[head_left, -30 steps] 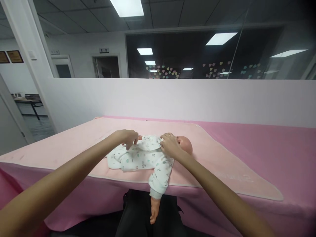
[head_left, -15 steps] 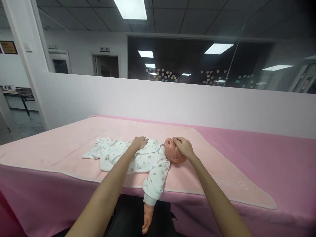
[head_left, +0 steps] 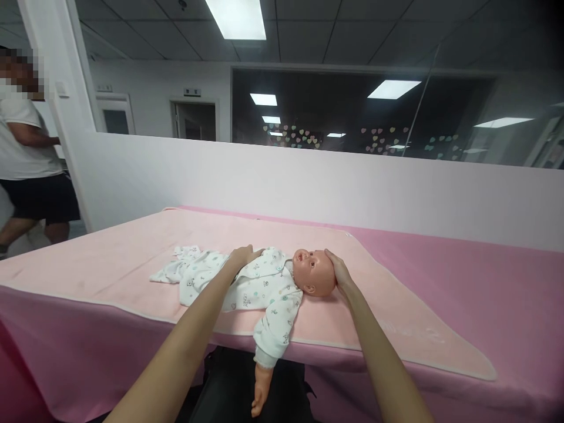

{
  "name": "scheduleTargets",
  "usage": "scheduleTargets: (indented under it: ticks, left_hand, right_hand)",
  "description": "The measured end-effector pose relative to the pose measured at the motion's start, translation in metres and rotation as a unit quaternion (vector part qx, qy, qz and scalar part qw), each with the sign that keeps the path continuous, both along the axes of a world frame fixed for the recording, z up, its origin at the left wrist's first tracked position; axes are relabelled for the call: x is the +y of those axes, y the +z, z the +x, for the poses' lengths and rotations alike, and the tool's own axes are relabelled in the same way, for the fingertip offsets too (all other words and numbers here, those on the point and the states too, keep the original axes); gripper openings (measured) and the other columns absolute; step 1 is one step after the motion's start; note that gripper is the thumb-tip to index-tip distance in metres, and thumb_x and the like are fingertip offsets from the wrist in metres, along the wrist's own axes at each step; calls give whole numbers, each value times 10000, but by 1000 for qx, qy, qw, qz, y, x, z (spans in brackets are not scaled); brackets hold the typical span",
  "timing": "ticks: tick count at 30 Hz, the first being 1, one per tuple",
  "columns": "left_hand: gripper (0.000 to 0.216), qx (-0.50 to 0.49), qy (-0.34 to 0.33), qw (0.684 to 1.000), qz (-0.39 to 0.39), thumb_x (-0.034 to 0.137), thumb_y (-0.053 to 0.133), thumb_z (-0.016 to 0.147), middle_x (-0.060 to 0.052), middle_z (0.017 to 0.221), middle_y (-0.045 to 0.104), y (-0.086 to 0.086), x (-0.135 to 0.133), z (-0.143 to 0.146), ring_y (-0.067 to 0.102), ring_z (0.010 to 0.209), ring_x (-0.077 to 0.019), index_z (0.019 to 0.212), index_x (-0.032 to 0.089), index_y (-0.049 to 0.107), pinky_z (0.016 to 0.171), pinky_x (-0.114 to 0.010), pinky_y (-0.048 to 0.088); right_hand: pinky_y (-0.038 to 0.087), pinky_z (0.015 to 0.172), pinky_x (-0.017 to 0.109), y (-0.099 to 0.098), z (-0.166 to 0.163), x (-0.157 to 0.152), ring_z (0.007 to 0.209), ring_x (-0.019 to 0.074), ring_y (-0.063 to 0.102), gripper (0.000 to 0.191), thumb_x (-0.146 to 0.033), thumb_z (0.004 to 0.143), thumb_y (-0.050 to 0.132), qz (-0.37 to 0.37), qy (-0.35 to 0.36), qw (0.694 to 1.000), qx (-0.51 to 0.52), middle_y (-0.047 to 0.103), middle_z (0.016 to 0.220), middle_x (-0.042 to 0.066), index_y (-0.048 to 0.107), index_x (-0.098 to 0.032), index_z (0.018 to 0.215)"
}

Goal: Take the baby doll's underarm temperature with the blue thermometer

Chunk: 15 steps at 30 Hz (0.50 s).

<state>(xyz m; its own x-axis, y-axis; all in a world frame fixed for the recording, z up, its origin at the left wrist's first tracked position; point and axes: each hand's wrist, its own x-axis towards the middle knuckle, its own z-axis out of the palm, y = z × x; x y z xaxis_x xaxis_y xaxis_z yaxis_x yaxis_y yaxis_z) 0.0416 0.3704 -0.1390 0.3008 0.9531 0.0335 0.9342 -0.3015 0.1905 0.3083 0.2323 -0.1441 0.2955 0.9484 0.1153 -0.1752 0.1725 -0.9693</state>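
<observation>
door sign point(head_left: 192, 92) illegible; left hand point(head_left: 244, 257), right hand point(head_left: 339, 271) on doll point(head_left: 268, 288)

No text is legible (the sign point(head_left: 192, 92) above the doorway point(head_left: 200, 121) is too small).

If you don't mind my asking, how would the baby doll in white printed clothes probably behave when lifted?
On the baby doll, the smooth, rounded pinkish head might slip or roll, given its sheen and curve. The loose white printed cloth leg ends would probably flop, since they lie flat and wrinkled.
</observation>
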Motion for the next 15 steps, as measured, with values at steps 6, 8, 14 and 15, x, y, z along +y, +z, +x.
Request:
scheduleTargets:
  ticks: [6,8,14,15]
  left_hand:
    - [791,-15,6,999,-30,760,122,690,-116,1070,627,1,2,1,573,990,-293,985,207,605,813,-388,433]
    - [818,-18,13,999,-34,772,115,678,-129,1038,638,1,1,1,587,956,-295,962,194,620,796,-386,439]
    - [825,-24,24,999,-29,786,121,666,-131,999,650,2,-3,-1,599,913,-290,903,190,639,753,-370,456]
    - [827,-25,25,999,-27,788,121,664,-132,996,651,2,-3,-2,598,913,-290,894,188,641,749,-368,457]
  right_hand:
    - [472,850,413,-13,-3,-10,967,273,604,536,-590,745,440,-28,97,990,101,654,1025,112,614,-147,993]
    - [477,841,406,-12,-4,-14,974,268,602,554,-592,749,429,-18,92,992,85,646,1045,113,602,-139,1018]
    - [498,766,359,-10,-1,-14,902,252,624,519,-570,736,444,-9,19,999,33,673,966,99,612,-127,949]
    - [501,747,349,-11,0,-12,869,248,631,475,-550,726,470,-9,-2,999,43,682,929,88,618,-138,910]
